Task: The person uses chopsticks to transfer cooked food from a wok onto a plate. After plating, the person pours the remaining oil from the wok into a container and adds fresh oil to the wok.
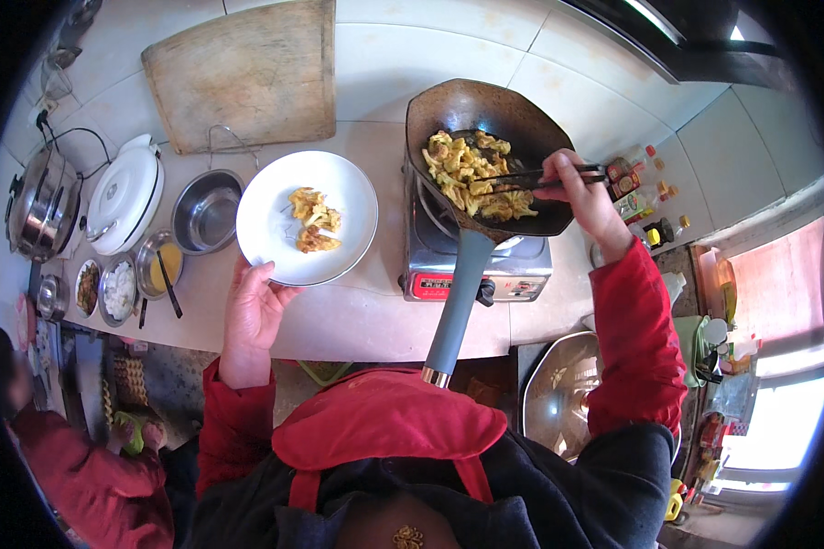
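Note:
My left hand (pixel 255 309) grips the near rim of a white plate (pixel 264 206), thumb on top. On the plate lie several pieces of browned, battered cauliflower (pixel 314 223). My right hand (pixel 580 189) holds dark chopsticks (pixel 522 177), their tips down among more yellow fried cauliflower (pixel 460 168) in a dark wok (pixel 549 213). The wok sits on a portable gas stove (pixel 522 271), its grey handle (pixel 451 309) pointing towards me. The plate is to the left of the wok, held over the counter. Whether the chopsticks pinch a piece, I cannot tell.
Left on the counter are a steel bowl (pixel 191 237), a bowl of yellow liquid (pixel 152 264), smaller bowls of food, a white-lidded appliance (pixel 127 199) and a steel pot (pixel 38 213). A wooden cutting board (pixel 247 75) leans behind. Bottles (pixel 638 199) stand right. Another person (pixel 96 473) is at lower left.

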### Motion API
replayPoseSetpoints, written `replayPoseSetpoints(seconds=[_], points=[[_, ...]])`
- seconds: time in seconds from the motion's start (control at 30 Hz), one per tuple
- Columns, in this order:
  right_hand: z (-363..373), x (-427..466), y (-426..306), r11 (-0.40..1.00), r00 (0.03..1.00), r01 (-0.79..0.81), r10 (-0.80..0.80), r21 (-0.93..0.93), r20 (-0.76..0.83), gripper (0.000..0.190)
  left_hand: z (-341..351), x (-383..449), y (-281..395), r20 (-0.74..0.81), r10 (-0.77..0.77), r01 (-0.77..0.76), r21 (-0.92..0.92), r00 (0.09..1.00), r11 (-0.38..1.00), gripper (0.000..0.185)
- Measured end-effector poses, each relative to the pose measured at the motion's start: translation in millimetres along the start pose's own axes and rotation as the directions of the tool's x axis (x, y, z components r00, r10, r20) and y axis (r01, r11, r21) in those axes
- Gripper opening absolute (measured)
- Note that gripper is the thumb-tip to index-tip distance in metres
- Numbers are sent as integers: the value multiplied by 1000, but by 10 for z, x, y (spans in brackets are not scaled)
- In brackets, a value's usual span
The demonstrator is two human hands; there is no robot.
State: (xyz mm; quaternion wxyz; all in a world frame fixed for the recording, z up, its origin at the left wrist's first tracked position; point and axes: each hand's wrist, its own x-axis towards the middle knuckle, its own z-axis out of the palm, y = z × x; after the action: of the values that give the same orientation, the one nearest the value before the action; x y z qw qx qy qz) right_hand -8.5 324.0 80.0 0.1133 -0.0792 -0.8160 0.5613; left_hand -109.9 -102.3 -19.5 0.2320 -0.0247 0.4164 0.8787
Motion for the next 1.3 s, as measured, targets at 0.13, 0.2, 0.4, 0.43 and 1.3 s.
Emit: replayPoseSetpoints(seconds=[0.13, 0.2, 0.4, 0.43, 1.3], points=[[33, 162, 118, 999, 987, -7, 14, 46, -162, 31, 18, 0, 14, 32, -4, 4, 9, 999, 1000, 48], [-59, 210, 125, 986, 952, -22, 71, 163, -299, 34, 19, -9, 18, 35, 0, 0, 0, 999, 1000, 47], [-721, 256, 349, 938, 838, -6, 194, 347, -510, 33, 67, -46, -24, -12, -8, 8, -2, 1000, 1000, 48], [-734, 262, 376, 935, 825, -27, 221, 355, -520, 33, 70, -49, -23, -15, -10, 10, -3, 1000, 1000, 48], [102, 435, -177, 981, 992, 3, 22, 193, -127, 32, 124, -19, -10, 39, -7, 5, 35, 999, 999, 47]])
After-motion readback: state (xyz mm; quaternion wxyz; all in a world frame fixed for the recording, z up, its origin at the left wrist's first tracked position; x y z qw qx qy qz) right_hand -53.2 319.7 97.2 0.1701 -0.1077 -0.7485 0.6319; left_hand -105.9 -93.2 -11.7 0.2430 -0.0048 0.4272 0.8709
